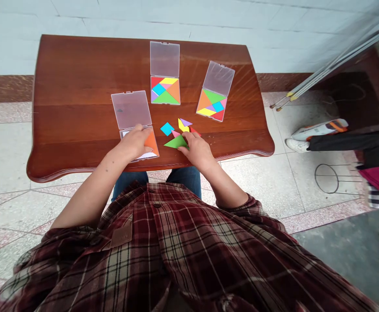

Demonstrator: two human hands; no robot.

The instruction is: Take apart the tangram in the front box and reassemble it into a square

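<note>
My left hand (133,142) lies over the near open plastic case (132,110), thumb and fingers apart, touching an orange triangle tangram piece (151,142) in its tray. White backing shows around that piece. My right hand (197,149) pinches a green triangle tangram piece (175,142) at its right end. Loose beside this hand are a blue square (167,128), a pink triangle (175,134), a yellow parallelogram (183,126), a purple triangle (186,122) and a red piece (194,131), partly hidden by my fingers.
Two more open cases hold assembled pieces: one at the back middle (165,90), another to the right (211,105). The wooden table (85,65) stands against the wall. On the right are crutches (302,89), a wire frame (326,178) and another person's leg (335,143).
</note>
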